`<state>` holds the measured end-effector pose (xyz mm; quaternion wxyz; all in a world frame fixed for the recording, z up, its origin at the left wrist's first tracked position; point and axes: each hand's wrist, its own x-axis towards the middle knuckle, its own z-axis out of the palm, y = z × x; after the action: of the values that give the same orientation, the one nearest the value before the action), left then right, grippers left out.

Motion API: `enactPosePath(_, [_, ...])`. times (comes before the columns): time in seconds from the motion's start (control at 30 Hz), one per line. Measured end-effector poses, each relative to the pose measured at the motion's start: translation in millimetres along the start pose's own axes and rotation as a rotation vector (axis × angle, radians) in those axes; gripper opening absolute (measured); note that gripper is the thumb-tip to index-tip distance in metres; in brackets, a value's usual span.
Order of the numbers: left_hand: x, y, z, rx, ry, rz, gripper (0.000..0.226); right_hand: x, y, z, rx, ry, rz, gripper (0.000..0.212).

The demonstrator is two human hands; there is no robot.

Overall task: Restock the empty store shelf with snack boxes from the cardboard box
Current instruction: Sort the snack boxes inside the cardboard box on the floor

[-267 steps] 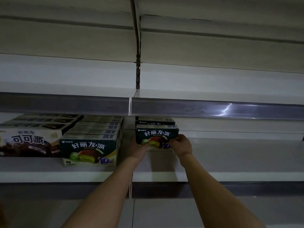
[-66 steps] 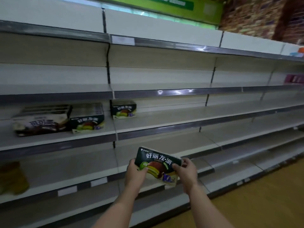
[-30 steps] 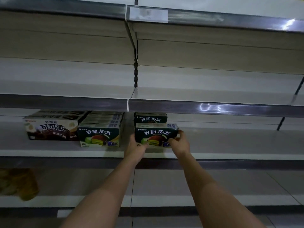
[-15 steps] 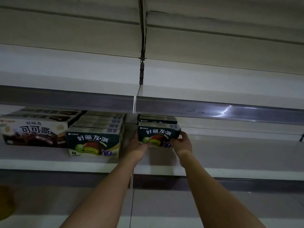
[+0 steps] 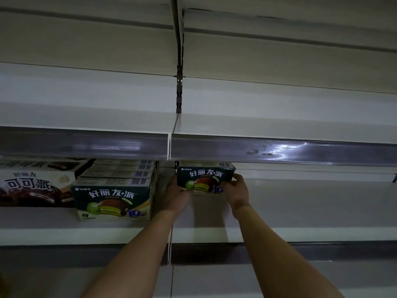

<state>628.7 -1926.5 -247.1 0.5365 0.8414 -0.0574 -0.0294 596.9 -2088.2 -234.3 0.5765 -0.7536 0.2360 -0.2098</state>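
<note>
A dark green snack box [image 5: 205,175] with a chocolate pie picture stands upright deep on the white shelf [image 5: 300,203], just right of the shelf joint. My left hand [image 5: 179,195] grips its left lower corner and my right hand [image 5: 236,190] grips its right end, fingers curled over the edge. Whatever stands behind this box is hidden by it and the shelf rail above. The cardboard box is out of view.
To the left stands a row of several matching green boxes [image 5: 113,197], and further left a brown cocoa pie box [image 5: 32,188]. The grey rail of the upper shelf [image 5: 268,150] hangs low over the boxes. Bare shelf stretches to the right.
Both hands have pushed the green box further back on the shelf, up against the rear, and the view has moved closer and lower.
</note>
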Motion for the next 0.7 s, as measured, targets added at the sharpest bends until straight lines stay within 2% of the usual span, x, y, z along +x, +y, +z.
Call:
enactPosePath(0.13, [10,-6,4,0.065,0.022,-0.022,0.058,-5,-4,-5,-0.007,-0.028,0.037,0.06])
enactPosePath(0.3, [13,-10,7,0.064,0.039,-0.06,0.063,-15,-12,-12,-0.087,-0.061,0.029,0.045])
enactPosePath(0.5, [-27,15,3,0.05,0.064,-0.077,0.052,-43,-18,-31,-0.236,-0.139,0.035,0.043])
enactPosePath(0.6, [-47,23,5,0.014,0.03,-0.102,0.044,-60,-15,-45,-0.241,-0.179,0.047,0.047])
enactPosePath(0.7, [-71,31,6,-0.009,0.062,-0.097,0.037,-75,-12,-61,-0.222,-0.186,0.058,0.052])
